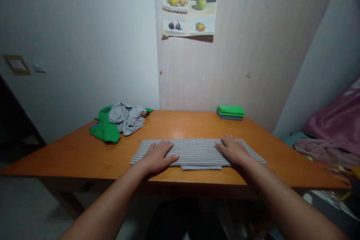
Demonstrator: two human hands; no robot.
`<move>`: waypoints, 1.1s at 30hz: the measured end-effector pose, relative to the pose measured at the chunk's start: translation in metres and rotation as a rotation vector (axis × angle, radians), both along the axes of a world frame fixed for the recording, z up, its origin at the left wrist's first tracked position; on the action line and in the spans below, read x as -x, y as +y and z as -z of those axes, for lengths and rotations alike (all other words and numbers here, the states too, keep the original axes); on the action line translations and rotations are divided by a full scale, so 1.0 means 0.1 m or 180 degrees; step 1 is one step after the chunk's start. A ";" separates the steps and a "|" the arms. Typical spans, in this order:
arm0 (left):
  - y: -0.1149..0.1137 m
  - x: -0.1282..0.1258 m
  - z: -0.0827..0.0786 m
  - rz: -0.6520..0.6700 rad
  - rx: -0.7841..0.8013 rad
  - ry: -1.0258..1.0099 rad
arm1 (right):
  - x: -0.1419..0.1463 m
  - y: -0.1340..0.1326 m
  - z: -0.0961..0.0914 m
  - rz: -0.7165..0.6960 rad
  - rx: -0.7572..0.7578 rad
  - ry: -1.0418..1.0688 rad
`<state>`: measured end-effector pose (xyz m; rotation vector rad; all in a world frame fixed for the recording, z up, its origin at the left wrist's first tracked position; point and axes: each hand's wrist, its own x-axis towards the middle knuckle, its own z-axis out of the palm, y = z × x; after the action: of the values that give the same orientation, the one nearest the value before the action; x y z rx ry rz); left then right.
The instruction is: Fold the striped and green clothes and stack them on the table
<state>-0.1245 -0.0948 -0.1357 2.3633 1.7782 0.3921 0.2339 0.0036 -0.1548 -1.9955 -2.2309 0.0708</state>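
Flat on striped cloth [197, 152], both hands [159, 156] [232, 150]

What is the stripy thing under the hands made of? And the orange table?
The grey-and-white striped folded garment looks like soft knit cloth, maybe cotton: it is matte and limp, lying flat with folded edges. The orange-brown table looks like varnished wood or veneer: it is smooth, with a pale sheen.

The head-worn camera looks forward and down across the table [84, 157], close over its near edge.
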 end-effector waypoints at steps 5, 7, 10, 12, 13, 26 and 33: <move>0.10 0.29 -0.09 -0.0464 -0.0470 -0.1285 | 0.13 -0.04 0.23 -0.0299 -0.0010 -0.0018; 0.13 0.50 -0.14 -0.1046 -0.0631 -0.1325 | 0.12 -0.02 0.30 -0.0294 -0.0081 -0.0033; 0.12 0.79 -0.18 -0.1765 -0.0544 -0.1009 | 0.10 -0.01 0.32 -0.0345 -0.0179 -0.0080; 0.07 0.89 -0.18 -0.1966 -0.0356 -0.0822 | 0.09 -0.02 0.32 -0.0359 -0.0216 -0.0109; 0.04 0.92 -0.18 -0.2025 -0.0246 -0.0743 | 0.09 -0.02 0.32 -0.0360 -0.0228 -0.0115; 0.04 0.73 -0.33 -0.2357 0.0635 -0.0477 | 0.13 -0.04 0.24 -0.0342 -0.0161 -0.0047; 0.06 0.69 -0.45 -0.2434 0.0710 -0.0823 | 0.17 -0.07 0.20 -0.0328 -0.0143 0.0020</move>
<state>-0.1931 -0.0891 -0.0910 1.3419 2.3698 0.5184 0.2171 -0.0031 -0.1752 -1.8547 -2.3090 0.0378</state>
